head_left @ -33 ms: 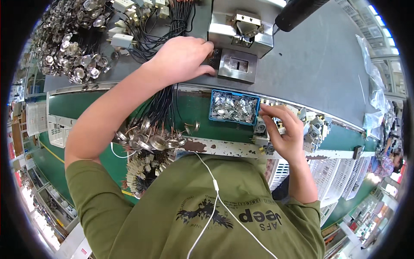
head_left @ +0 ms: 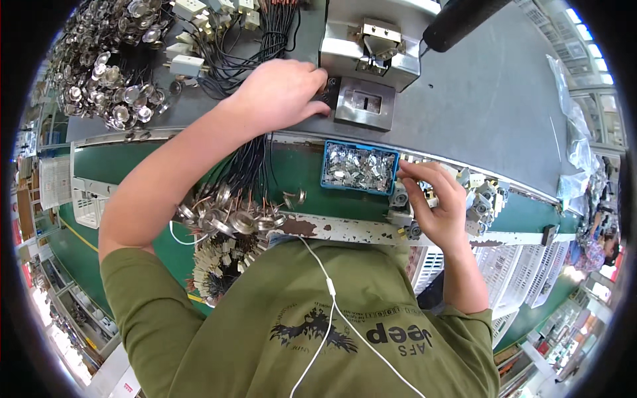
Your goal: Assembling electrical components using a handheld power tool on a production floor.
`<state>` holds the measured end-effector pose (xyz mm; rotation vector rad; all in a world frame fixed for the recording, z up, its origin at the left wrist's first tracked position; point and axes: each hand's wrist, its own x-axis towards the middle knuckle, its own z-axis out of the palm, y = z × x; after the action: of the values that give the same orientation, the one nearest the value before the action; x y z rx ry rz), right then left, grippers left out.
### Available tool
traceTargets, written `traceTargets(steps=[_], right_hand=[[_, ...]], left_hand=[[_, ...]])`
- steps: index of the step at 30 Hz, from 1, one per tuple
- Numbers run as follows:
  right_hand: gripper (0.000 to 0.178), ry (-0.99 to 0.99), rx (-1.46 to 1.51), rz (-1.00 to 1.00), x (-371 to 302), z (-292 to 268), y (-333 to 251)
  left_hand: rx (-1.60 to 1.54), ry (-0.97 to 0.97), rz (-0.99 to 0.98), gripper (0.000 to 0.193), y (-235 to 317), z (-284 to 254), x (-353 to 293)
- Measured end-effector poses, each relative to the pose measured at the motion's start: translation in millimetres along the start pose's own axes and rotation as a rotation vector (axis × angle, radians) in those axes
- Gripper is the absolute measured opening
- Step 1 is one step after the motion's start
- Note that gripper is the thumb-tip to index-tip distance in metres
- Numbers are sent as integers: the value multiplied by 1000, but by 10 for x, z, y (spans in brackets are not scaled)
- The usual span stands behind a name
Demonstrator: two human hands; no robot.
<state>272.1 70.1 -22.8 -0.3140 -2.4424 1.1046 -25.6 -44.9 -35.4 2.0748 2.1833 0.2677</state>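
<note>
My left hand [head_left: 285, 93] reaches over black wires [head_left: 245, 162] at the back. Its fingers curl down and its thumb stands off; whatever they grip is hidden beneath. Right of its fingertips sits a metal block [head_left: 365, 104] with a slotted recess. By the right edge of a blue tray [head_left: 324, 166] of small shiny metal pieces [head_left: 358, 168], my right hand [head_left: 438, 202] has thumb and forefinger drawn together. Anything between them is too small to make out. Under that hand lie white and grey socket-like parts [head_left: 484, 202].
A metal press fixture [head_left: 379, 50] stands behind the block, a black cylinder [head_left: 464, 23] slanting beside it. Round metal parts [head_left: 119, 79] are heaped at the far left, near white connectors [head_left: 187, 65]. Metal discs [head_left: 225, 215] on wires hang at the front edge. Clear plastic [head_left: 578, 156] lies right.
</note>
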Motion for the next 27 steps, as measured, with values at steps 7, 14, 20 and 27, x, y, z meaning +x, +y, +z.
traceTargets(steps=[7,14,20,27], right_hand=[[33,-15,-152,-61,383,-71,-130],[32,498,-155,-130,231,-1214,-164],[43,268,-762,841,-939,-1759,625],[46,97,-941,636,-1055,-1535,1078]], left_hand=[[-89,106,148,17,-33,-113,-6],[-375,113,12,21,-39,-187,-247],[-366,94,51,16,-2,-92,-143],[-379,92,30,17,27,-68,-180]])
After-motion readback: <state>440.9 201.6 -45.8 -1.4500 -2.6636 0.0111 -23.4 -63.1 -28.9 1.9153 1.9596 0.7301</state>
